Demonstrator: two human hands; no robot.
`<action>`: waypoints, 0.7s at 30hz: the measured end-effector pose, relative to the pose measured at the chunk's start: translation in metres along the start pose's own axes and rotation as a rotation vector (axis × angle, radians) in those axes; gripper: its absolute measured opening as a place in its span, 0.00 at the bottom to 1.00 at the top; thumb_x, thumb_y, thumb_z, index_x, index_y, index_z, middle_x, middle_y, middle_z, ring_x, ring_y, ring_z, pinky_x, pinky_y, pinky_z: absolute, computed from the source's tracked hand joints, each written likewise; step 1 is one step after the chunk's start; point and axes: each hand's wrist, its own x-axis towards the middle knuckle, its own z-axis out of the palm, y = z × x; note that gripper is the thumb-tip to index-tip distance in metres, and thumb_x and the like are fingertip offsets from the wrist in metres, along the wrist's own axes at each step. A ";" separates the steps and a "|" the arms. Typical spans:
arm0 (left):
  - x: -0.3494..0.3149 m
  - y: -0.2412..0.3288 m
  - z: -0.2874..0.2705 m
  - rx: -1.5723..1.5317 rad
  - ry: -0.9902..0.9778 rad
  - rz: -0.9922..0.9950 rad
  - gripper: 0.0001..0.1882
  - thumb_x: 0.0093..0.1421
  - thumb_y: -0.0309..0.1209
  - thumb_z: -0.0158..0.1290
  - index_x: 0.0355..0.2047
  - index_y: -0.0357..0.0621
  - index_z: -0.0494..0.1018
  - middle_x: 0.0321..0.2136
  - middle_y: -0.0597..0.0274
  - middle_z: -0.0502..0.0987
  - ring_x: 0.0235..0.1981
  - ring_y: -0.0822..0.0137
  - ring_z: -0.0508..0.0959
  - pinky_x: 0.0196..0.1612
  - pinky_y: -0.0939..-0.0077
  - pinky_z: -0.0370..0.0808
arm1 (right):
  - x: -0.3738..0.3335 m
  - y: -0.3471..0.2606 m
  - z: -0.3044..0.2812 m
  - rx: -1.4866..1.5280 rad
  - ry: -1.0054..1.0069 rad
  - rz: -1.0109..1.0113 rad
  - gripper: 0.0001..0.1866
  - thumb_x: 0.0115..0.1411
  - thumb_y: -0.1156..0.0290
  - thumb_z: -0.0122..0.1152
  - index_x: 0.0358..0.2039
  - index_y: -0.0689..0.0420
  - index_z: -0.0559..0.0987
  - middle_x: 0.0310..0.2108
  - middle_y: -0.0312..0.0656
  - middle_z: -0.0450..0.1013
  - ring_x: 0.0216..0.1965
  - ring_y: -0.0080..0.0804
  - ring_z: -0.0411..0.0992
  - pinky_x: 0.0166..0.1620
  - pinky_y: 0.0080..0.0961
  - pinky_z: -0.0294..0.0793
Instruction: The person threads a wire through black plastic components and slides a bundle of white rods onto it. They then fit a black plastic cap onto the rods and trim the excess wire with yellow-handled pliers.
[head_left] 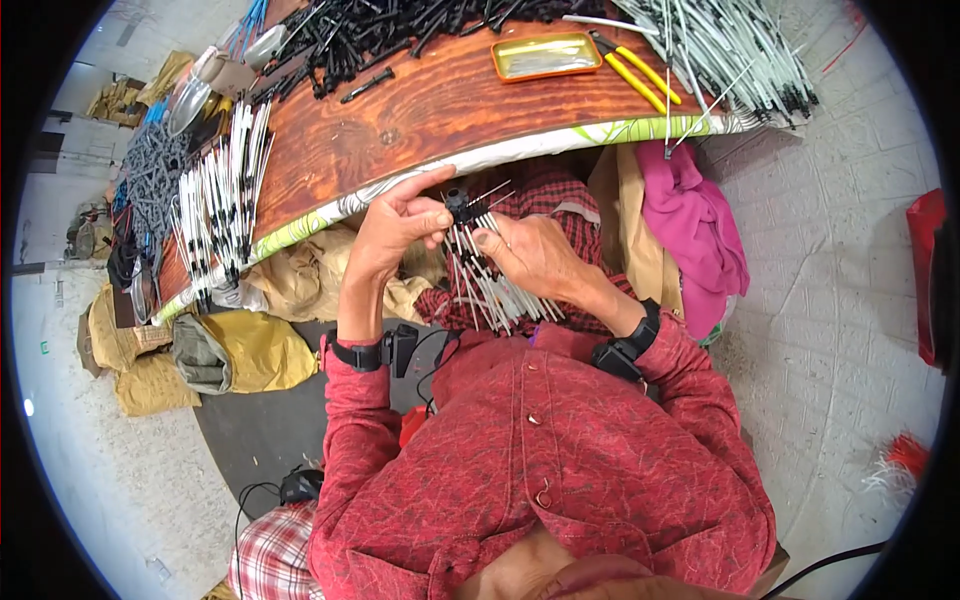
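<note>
Below the table's front edge, over my lap, a bundle of thin white umbrella ribs (497, 295) fans down from a round black hub (458, 200). My left hand (400, 222) pinches at the left side of the hub, thumb against fingertips, with the index finger stretched out above it. My right hand (540, 258) closes round the upper ends of the ribs, its thumb lying along them just under the hub. A few thin rods stick out to the right of the hub. Fingers of the right hand are partly hidden.
On the wooden table (400, 125) lie a heap of black plastic parts (390, 40), an orange-rimmed tray (546, 58), yellow-handled pliers (640, 78) and white rib piles at right (725, 60) and left (225, 190). A pink cloth (695, 235) hangs at right; yellow sacks (260, 352) stand left.
</note>
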 end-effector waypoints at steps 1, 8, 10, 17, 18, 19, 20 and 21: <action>0.001 0.001 0.002 0.001 -0.005 0.010 0.31 0.57 0.26 0.64 0.62 0.40 0.69 0.28 0.66 0.80 0.26 0.78 0.76 0.30 0.85 0.74 | 0.000 0.002 -0.001 -0.009 0.005 -0.004 0.22 0.72 0.51 0.42 0.34 0.58 0.73 0.16 0.51 0.70 0.21 0.56 0.72 0.25 0.49 0.67; -0.009 0.005 0.035 0.078 0.240 0.129 0.23 0.61 0.25 0.61 0.57 0.39 0.74 0.30 0.66 0.81 0.29 0.80 0.77 0.33 0.85 0.75 | 0.004 -0.011 -0.003 -0.059 0.037 0.150 0.20 0.69 0.56 0.46 0.32 0.61 0.74 0.18 0.56 0.72 0.22 0.60 0.73 0.27 0.54 0.69; -0.009 0.005 0.039 0.099 0.235 0.147 0.22 0.61 0.24 0.61 0.56 0.38 0.75 0.30 0.67 0.80 0.29 0.80 0.76 0.33 0.85 0.74 | 0.006 -0.010 -0.002 -0.061 0.027 0.152 0.20 0.70 0.56 0.46 0.32 0.61 0.73 0.18 0.56 0.72 0.22 0.60 0.73 0.27 0.55 0.69; -0.005 0.005 0.037 0.375 0.242 0.173 0.19 0.61 0.24 0.60 0.53 0.37 0.77 0.29 0.72 0.78 0.28 0.82 0.72 0.32 0.85 0.71 | 0.001 -0.003 0.003 -0.085 0.012 0.121 0.23 0.70 0.53 0.46 0.31 0.62 0.72 0.20 0.57 0.73 0.24 0.59 0.74 0.28 0.55 0.69; -0.002 0.004 0.035 0.341 0.226 0.175 0.18 0.61 0.23 0.60 0.52 0.37 0.77 0.29 0.72 0.78 0.28 0.82 0.72 0.32 0.85 0.71 | 0.001 -0.003 0.002 -0.076 0.001 0.117 0.22 0.70 0.52 0.46 0.33 0.61 0.72 0.20 0.56 0.73 0.24 0.60 0.74 0.28 0.55 0.69; 0.001 0.004 0.032 0.308 0.211 0.177 0.17 0.61 0.23 0.60 0.52 0.37 0.77 0.29 0.72 0.78 0.28 0.82 0.72 0.31 0.86 0.70 | 0.002 -0.003 0.000 -0.067 -0.010 0.112 0.22 0.70 0.51 0.46 0.34 0.61 0.71 0.19 0.56 0.72 0.24 0.60 0.73 0.28 0.54 0.68; 0.003 0.003 0.030 0.274 0.195 0.180 0.17 0.62 0.23 0.60 0.51 0.37 0.77 0.29 0.72 0.78 0.28 0.82 0.71 0.31 0.86 0.70 | 0.001 -0.003 0.000 -0.058 -0.021 0.107 0.22 0.71 0.50 0.46 0.36 0.61 0.70 0.19 0.56 0.72 0.25 0.60 0.73 0.27 0.54 0.67; 0.002 0.002 0.029 0.274 0.196 0.176 0.17 0.62 0.23 0.60 0.51 0.37 0.77 0.29 0.72 0.78 0.28 0.82 0.71 0.31 0.86 0.70 | -0.001 -0.004 0.001 -0.056 -0.023 0.109 0.22 0.71 0.50 0.46 0.36 0.61 0.70 0.19 0.56 0.72 0.25 0.60 0.73 0.27 0.54 0.67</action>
